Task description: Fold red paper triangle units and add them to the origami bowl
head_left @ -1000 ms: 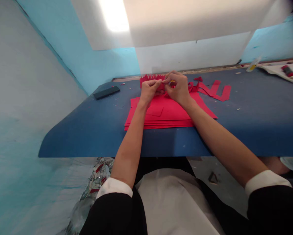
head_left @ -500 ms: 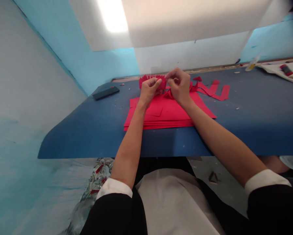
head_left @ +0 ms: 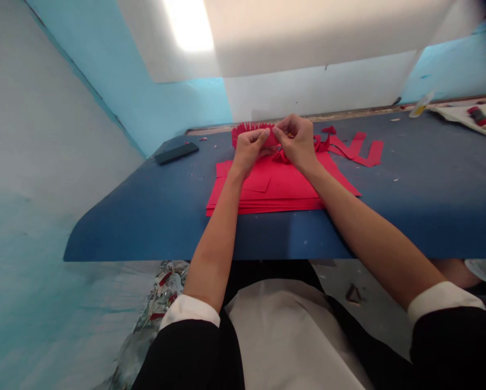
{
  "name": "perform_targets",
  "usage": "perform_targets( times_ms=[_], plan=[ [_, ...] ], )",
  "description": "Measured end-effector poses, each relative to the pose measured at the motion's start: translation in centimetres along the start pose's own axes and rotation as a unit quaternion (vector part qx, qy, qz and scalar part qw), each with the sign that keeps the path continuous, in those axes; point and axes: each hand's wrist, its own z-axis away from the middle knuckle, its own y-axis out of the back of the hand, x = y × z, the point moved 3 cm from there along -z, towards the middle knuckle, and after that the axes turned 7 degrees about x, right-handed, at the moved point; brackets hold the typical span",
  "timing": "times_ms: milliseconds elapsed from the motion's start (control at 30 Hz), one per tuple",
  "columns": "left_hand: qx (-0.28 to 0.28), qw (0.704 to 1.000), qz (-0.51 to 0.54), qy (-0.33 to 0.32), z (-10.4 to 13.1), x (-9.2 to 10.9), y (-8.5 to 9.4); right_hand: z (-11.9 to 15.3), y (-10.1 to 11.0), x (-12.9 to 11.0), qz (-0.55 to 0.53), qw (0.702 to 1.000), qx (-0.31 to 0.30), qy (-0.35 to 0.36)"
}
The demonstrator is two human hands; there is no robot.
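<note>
A red fringed paper strip (head_left: 243, 130) is pinched between the thumb and fingers of my left hand (head_left: 251, 149), its cut spikes pointing up. Close beside it, my right hand (head_left: 297, 141) pinches the strip's right end, thumb and fingertips together. Both hands are above the far part of a stack of red paper sheets (head_left: 283, 187). A smaller red piece (head_left: 259, 184) lies on top of the stack. Folded red scraps (head_left: 281, 157) sit under and beside my right hand, which partly hides them.
On the blue table (head_left: 145, 216) a black phone (head_left: 176, 154) lies at the left. Red paper strips (head_left: 358, 149) lie right of the stack. A small bottle (head_left: 421, 104) and a cloth with a red and dark item (head_left: 477, 115) are at the far right.
My right hand's fingertips have moved down slightly onto the right end of the fringed strip and closed on it. My left hand keeps its hold. The view has shifted slightly.
</note>
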Motion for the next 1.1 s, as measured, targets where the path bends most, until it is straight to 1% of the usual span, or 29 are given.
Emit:
perform_targets(
  times_ms=[200, 400, 500, 600, 767, 867, 1000, 1100],
  plan=[
    [0.000, 1.000, -0.024, -0.018, -0.1, -0.1, 0.1, 0.1, 0.0, -0.1, -0.005, 1.000, 0.003, 0.020],
    [0.002, 0.999, -0.032, -0.024, -0.2, -0.2, 0.4, -0.1, -0.5, 0.7, -0.026, 0.999, -0.030, -0.001],
    [0.009, 0.999, -0.032, -0.015, -0.4, -0.4, 0.5, -0.1, -0.6, 1.0, -0.008, 0.999, -0.047, -0.010],
    [0.007, 0.999, -0.027, -0.024, -0.4, -0.5, 0.5, 0.0, -0.5, 1.0, 0.017, 0.998, -0.062, -0.012],
    [-0.006, 0.999, -0.011, -0.040, -0.4, -0.5, 0.4, 0.0, -0.6, 0.8, 0.013, 0.998, -0.052, 0.016],
    [0.002, 0.999, -0.002, -0.051, -0.5, -0.7, 0.6, 0.1, -1.1, 1.0, -0.002, 0.998, -0.051, 0.021],
    [0.016, 0.996, -0.020, -0.091, -1.0, -1.1, 1.2, 0.2, -1.6, 1.5, -0.013, 0.998, -0.054, 0.001],
    [0.057, 0.987, -0.044, -0.146, -1.5, -1.0, 1.9, 0.5, -1.7, 1.0, -0.015, 0.998, -0.068, -0.001]
  ],
)
